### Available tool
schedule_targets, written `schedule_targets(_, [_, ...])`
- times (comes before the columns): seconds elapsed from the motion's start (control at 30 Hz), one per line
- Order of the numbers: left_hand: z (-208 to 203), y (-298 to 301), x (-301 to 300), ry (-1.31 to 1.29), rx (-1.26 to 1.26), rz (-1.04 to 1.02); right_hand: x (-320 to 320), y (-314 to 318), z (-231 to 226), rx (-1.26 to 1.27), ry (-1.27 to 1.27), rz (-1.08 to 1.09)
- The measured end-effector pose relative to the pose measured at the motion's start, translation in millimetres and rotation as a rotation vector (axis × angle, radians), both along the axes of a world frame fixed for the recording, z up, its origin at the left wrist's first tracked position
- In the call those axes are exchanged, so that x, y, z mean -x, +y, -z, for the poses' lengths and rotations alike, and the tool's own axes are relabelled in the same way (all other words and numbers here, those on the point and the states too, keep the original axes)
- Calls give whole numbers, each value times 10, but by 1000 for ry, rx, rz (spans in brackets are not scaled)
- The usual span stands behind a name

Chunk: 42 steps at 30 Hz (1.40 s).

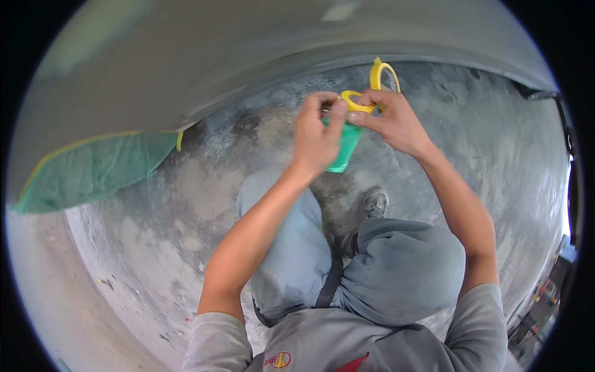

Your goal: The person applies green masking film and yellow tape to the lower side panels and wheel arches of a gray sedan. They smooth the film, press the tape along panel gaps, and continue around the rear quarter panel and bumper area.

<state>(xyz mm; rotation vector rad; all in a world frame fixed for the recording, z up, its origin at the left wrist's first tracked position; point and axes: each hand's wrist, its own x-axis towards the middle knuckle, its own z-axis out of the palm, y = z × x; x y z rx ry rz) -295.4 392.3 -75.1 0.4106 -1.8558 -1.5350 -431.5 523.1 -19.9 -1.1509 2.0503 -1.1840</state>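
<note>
Both hands are raised close together in front of my knees. My right hand [396, 123] pinches a yellow roll of tape [357, 109] by its side. A second yellow tape roll [375, 75] stands just above the right fingers; whether they hold it too is hidden. My left hand [315, 137] is closed at the near roll's left side, thumb and fingers pinched on a piece of green masking film [344, 152]. The film hangs down between the hands, its upper edge meeting the tape.
A large smooth grey curved panel [186, 56] spans the top and left. Green film [99, 167] edged with yellow tape is stuck along its lower left. The floor [180, 248] is stained grey concrete. Assorted items [542, 297] lie at the far right edge.
</note>
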Motion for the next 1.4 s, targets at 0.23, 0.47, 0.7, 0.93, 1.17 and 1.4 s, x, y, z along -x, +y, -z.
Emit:
schedule_targets(0.23, [33,-99,-363,82,-32,-41,-520,-135,-307,-132,119,48])
schedule_targets(0.47, [42,-41,-302,54,-229,-131,-466,-189,-313,-200,108,84])
schedule_targets(0.7, [148,-550,-536,84,-138,-485,-579,-846,5,-97,228,41])
schedule_targets(0.93, [447,-526,-673,65,-86,-606,-708,-813,274,28,148,-33])
schedule_targets(1.17, [707,-311,-327,95,107,-442,-380,-336,589,-57,123,132])
schedule_targets(1.4, [507,203,868,-146,400,-105,318,514,1241,151,-194,480])
